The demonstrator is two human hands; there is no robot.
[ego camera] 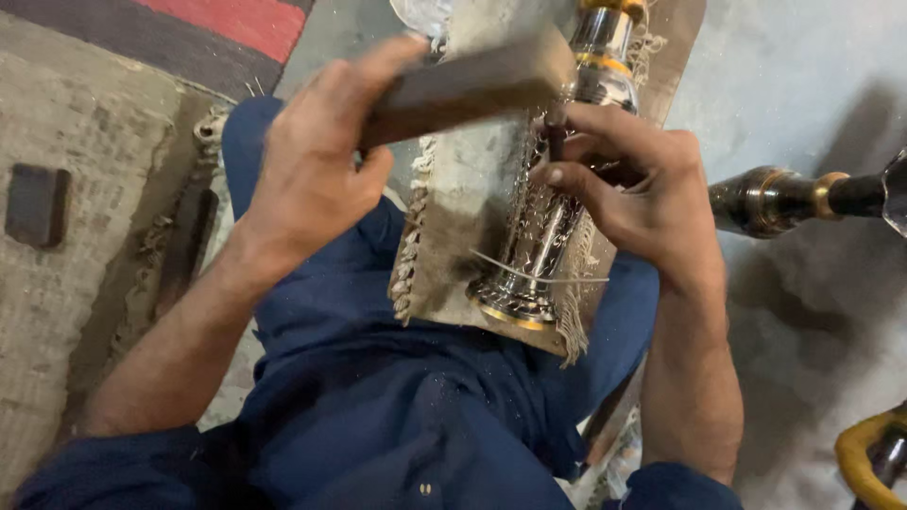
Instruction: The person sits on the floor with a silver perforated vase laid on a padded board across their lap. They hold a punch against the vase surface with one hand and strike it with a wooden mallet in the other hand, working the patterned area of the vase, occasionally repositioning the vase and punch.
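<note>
My left hand (316,156) grips a dark wooden block (468,87) raised like a mallet above the work. My right hand (628,179) pinches a small dark chisel-like tool (556,142) against the side of a shiny engraved metal vase (543,222), which lies lengthwise on a frayed cloth-covered board (453,208) across my lap. The vase has gold bands at its foot and neck. The block hovers just above the tool's top end. I wear blue clothing (378,397).
A dark metal piece with a gold band (784,198) lies on the grey floor at the right. A yellow-rimmed object (864,449) is at the lower right. A woven mat (76,208) with a dark rectangular block (36,203) lies left.
</note>
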